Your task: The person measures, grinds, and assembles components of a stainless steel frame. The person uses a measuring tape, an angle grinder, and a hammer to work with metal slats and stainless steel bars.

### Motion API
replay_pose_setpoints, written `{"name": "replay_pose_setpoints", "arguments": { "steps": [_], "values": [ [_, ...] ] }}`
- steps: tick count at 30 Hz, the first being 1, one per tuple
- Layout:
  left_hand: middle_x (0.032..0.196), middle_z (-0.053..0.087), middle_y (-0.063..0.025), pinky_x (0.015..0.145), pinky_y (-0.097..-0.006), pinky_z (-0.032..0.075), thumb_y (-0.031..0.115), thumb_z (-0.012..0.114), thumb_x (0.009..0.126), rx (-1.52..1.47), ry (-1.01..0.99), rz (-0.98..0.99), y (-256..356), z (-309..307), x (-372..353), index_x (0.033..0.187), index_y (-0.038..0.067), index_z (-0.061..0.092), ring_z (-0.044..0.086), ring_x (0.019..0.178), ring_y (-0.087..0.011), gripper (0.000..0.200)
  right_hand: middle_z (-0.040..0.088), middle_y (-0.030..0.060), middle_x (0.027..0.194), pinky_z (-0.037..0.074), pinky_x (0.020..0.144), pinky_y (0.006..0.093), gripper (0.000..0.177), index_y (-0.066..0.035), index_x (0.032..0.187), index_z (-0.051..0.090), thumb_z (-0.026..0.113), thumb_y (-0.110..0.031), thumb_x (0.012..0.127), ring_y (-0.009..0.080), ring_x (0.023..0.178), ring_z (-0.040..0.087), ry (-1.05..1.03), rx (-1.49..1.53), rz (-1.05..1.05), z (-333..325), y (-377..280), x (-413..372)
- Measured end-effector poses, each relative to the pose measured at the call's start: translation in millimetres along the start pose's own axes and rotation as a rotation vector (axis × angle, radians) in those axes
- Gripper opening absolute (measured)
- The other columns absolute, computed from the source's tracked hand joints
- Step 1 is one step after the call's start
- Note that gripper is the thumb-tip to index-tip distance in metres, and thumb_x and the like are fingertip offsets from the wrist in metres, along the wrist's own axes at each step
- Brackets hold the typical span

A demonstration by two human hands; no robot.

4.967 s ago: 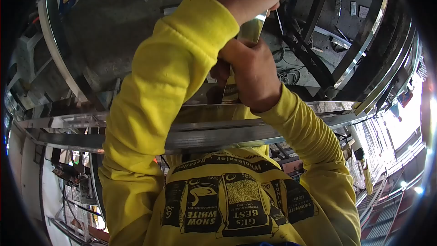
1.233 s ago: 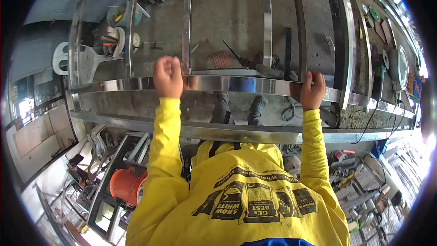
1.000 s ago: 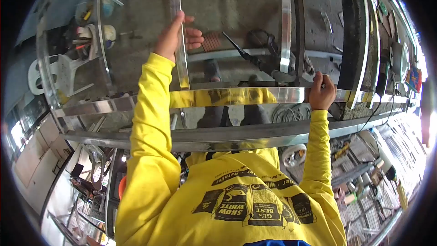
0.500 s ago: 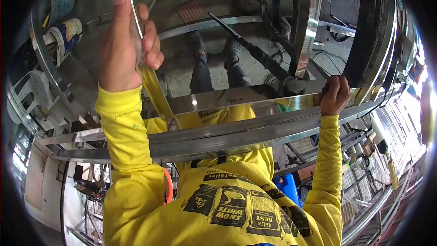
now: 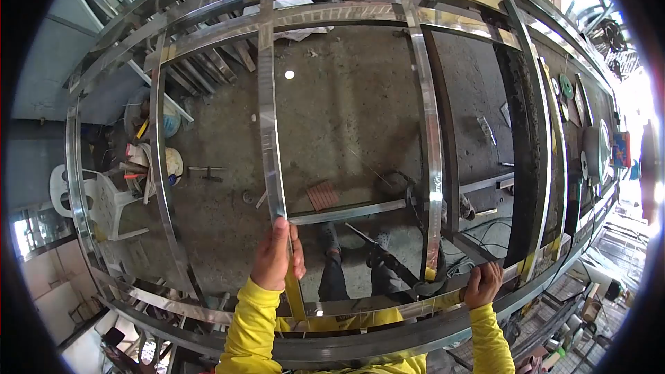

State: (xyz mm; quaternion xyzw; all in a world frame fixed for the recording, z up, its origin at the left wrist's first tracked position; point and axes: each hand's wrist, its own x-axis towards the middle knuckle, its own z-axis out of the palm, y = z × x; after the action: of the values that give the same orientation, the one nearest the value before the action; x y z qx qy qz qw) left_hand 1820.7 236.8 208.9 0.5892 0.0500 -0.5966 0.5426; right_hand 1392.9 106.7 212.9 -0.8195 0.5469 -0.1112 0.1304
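Observation:
My left hand (image 5: 279, 256) is closed round the near end of a shiny metal crossbar (image 5: 267, 104), thumb on one side and fingers on the other. That bar runs away from me to the far side of a large frame of square metal tubing. My right hand (image 5: 483, 284) grips the shiny near rail (image 5: 173, 308) of the frame, its fingers curled over the top. A second, greyer tube (image 5: 374, 346) lies alongside this rail, closer to my body. Between the hands, beyond the rail, a black tool with a long rod (image 5: 391, 266) stands near my legs.
More crossbars (image 5: 426, 111) span the frame on both sides. A white plastic chair (image 5: 114, 201) and a bucket with tools (image 5: 170, 166) stand at the left. A red-brown grooved piece (image 5: 323, 195) lies on the concrete floor. Cables (image 5: 492, 232) run near the right hand.
My view has lifted and shows the frame's far side. The left hand appears lower and further right, still at the crossbar; the right hand stays on the near rail.

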Motion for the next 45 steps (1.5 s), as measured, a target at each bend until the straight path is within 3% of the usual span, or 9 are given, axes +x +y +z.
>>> {"name": "replay_pose_setpoints", "arguments": {
  "steps": [5,8,10,12,15,25,26,38,45],
  "values": [
    [0.055,0.047,-0.0008,0.036,-0.0284,0.041,0.039,0.066,0.096,0.083,-0.105,0.098,-10,-11,9,0.091,0.012,0.048,0.047,0.038,-0.0125,0.032,0.054,0.0118,0.073,0.039,0.069,0.0423,0.015,-0.003,0.073,0.054,0.06,-0.013,0.084,0.0323,0.069,0.052,0.06,0.052,0.184,7,2,-8],
    [0.054,0.047,0.0004,0.036,-0.0287,0.042,0.02,0.071,0.093,0.057,-0.114,0.114,1,-5,6,0.093,0.011,0.048,0.048,0.038,-0.0117,0.025,0.058,0.0114,0.079,0.043,0.07,0.0414,0.006,-0.002,0.078,0.06,0.06,-0.007,0.082,0.0315,0.073,0.056,0.222,0.283,-0.011,8,-84,7],
    [0.054,0.047,0.0009,0.036,-0.0289,0.042,0.017,0.07,0.092,0.079,-0.151,0.145,-5,-8,11,0.093,0.011,0.048,0.047,0.038,-0.0112,0.024,0.064,0.0148,0.088,0.052,0.078,0.0399,0.013,-0.001,0.093,0.067,0.064,-0.004,0.08,0.0313,0.086,0.063,0.024,0.379,-0.259,15,-162,11],
    [0.054,0.047,0.0009,0.036,-0.0288,0.041,0.017,0.07,0.092,0.077,-0.166,0.144,-10,-11,16,0.093,0.011,0.047,0.047,0.038,-0.0109,0.024,0.068,0.0157,0.096,0.054,0.078,0.0356,0.034,0.002,0.113,0.065,0.072,-0.017,0.086,0.0251,0.083,0.066,-0.413,0.737,0.097,39,-236,7],
    [0.053,0.048,-0.0001,0.035,-0.0286,0.039,0.017,0.07,0.092,0.032,-0.162,0.144,-11,-9,14,0.087,0.01,0.048,0.046,0.036,-0.011,0.024,0.068,0.0108,0.09,0.05,0.075,0.0327,0.039,0.004,0.107,0.067,0.065,-0.032,0.092,0.0172,0.081,0.062,-1.19,0.957,0.296,115,-264,12],
    [0.053,0.046,0.0007,0.037,-0.0279,0.04,0.038,0.069,0.095,-0.032,-0.239,0.084,29,10,-21,0.083,0.011,0.049,0.047,0.039,-0.0111,0.035,0.06,-0.0023,0.086,0.045,0.073,0.0274,0.022,-0.004,0.095,0.065,0.061,-0.026,0.096,0.008,0.08,0.054,-0.91,1.507,0.321,83,-314,-18],
    [0.053,0.046,0.0007,0.037,-0.028,0.04,0.038,0.068,0.095,-0.038,-0.23,0.084,28,12,-27,0.084,0.011,0.049,0.047,0.039,-0.0113,0.035,0.06,-0.0016,0.087,0.045,0.071,0.0274,0.023,-0.003,0.095,0.063,0.06,-0.026,0.097,0.0085,0.079,0.055,-1.107,1.355,0.249,83,-299,-10],
    [0.055,0.048,-0.0006,0.035,-0.028,0.04,0.042,0.063,0.098,0.085,-0.361,0.192,-12,82,-15,0.099,0.004,0.05,0.047,0.037,-0.0119,0.039,0.063,0.0028,0.091,0.048,0.073,0.0273,0.03,-0.001,0.106,0.06,0.056,-0.031,0.101,0.0115,0.081,0.06,-0.993,1.502,0.258,49,-236,-9],
    [0.054,0.049,-0.0014,0.036,-0.0275,0.038,0.048,0.062,0.097,0.081,-0.282,0.197,-20,107,5,0.103,0.006,0.053,0.047,0.038,-0.012,0.044,0.063,0.0019,0.082,0.046,0.07,0.0286,0.026,0.0,0.092,0.066,0.062,-0.026,0.091,0.0116,0.075,0.058,-0.992,1.271,0.205,52,-206,20]
  ]
}}
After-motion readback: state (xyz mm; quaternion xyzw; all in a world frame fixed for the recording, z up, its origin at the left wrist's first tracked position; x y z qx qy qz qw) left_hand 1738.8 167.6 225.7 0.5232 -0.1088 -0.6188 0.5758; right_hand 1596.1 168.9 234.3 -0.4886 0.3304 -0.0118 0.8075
